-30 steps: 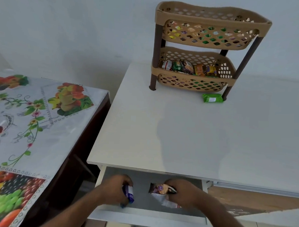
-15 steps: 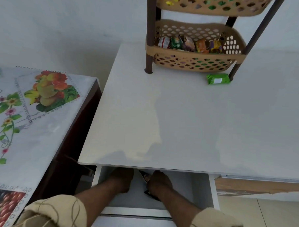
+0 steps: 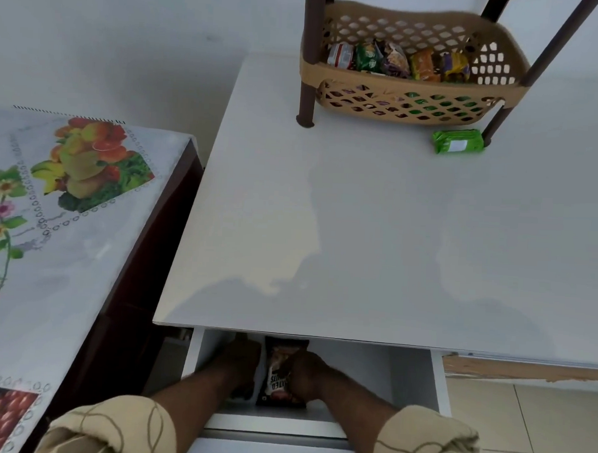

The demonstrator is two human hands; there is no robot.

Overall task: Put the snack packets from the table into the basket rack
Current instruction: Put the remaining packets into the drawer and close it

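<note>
A white table (image 3: pixel 393 230) fills most of the view, with a second table under a fruit-print cloth (image 3: pixel 51 215) beside it on the left. At the far edge of the white table stands a tan plastic basket rack (image 3: pixel 409 104) on dark brown legs; only its lower basket is in view. That basket holds a row of snack packets (image 3: pixel 397 61) in red-and-white, green, purple, orange and yellow wrappers, packed side by side. A green packet (image 3: pixel 458 141) lies flat on the tabletop just in front of the rack, touching its right front leg.

Below the near edge of the table an open white drawer (image 3: pixel 417 378) holds a dark brown snack packet (image 3: pixel 282 369) lying lengthwise. Both forearms reach into the drawer from beige patterned sleeves. The right hand (image 3: pixel 306 374) curls its fingers around the right edge of the brown packet. The left hand (image 3: pixel 240 364) lies just left of the packet, knuckles up; whether it holds anything cannot be told.
</note>
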